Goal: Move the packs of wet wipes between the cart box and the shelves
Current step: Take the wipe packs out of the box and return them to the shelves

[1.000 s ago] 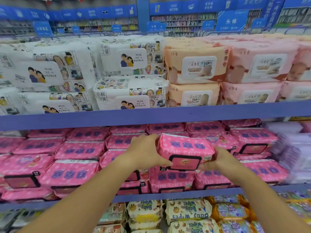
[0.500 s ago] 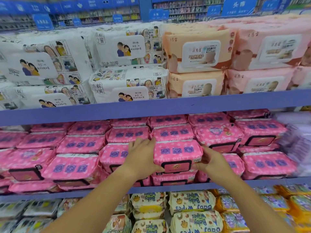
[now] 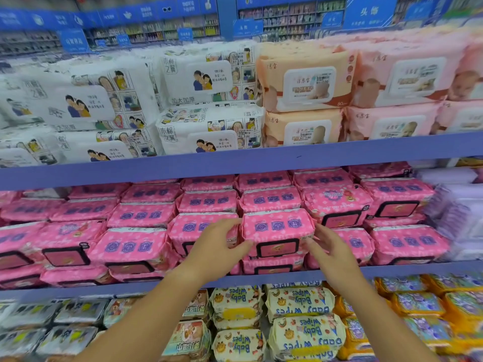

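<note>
— Wet wipes packs on every level, then?

— Yes. Blue shelving [image 3: 235, 163] spans the whole view. Its top level carries big white cartoon packs [image 3: 86, 105] on the left, with peach packs [image 3: 305, 82] and pale pink packs [image 3: 407, 77] to the right. The middle level holds rows of bright pink packs [image 3: 141, 215]. The bottom level has yellow Baby Wipes packs [image 3: 300, 301], their lettering upside down.

— And the one at the hands?

— That front pink pack [image 3: 277, 228] lies flat near the front edge of the middle level. It is stacked on a lower pink pack [image 3: 271, 266], and its black-framed lid faces outward.

— The hands themselves?

— Both are slack, with fingers straight and spread, and neither grips anything. The left hand [image 3: 214, 249] is at the pack's left end, its thumb touching the lower corner. The right hand [image 3: 334, 252] is at the right end, fingertips just beside that corner; whether they touch it I cannot tell.
</note>
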Available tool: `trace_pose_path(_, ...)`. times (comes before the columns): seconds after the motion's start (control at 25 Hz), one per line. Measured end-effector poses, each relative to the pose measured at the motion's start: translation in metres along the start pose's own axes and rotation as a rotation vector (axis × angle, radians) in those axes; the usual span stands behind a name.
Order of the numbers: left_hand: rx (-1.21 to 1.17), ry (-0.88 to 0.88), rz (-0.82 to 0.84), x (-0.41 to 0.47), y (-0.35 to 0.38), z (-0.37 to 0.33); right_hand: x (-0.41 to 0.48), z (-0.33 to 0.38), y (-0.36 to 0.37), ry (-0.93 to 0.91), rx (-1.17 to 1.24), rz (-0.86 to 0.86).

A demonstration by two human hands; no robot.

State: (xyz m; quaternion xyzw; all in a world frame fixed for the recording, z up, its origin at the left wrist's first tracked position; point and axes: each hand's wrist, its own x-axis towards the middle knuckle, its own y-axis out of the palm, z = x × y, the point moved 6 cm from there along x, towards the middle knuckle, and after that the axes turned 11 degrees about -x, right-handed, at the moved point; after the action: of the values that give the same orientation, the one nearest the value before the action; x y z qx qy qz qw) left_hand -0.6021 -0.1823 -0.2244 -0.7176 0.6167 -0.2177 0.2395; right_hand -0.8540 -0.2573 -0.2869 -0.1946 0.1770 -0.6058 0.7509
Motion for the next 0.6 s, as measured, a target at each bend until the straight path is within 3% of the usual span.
trace_pose_path(0.28,-0.617,-0.248,-0.12,-0.099,-0.022,0.027,-0.07,0.031,0.04,0.032,0.054,-0.036)
trace_pose_path(0.6,-0.786,-0.399,-0.322,-0.279,-0.089,0.125,-0.189,0.104,0.174,-0.083,-0.032,0.23)
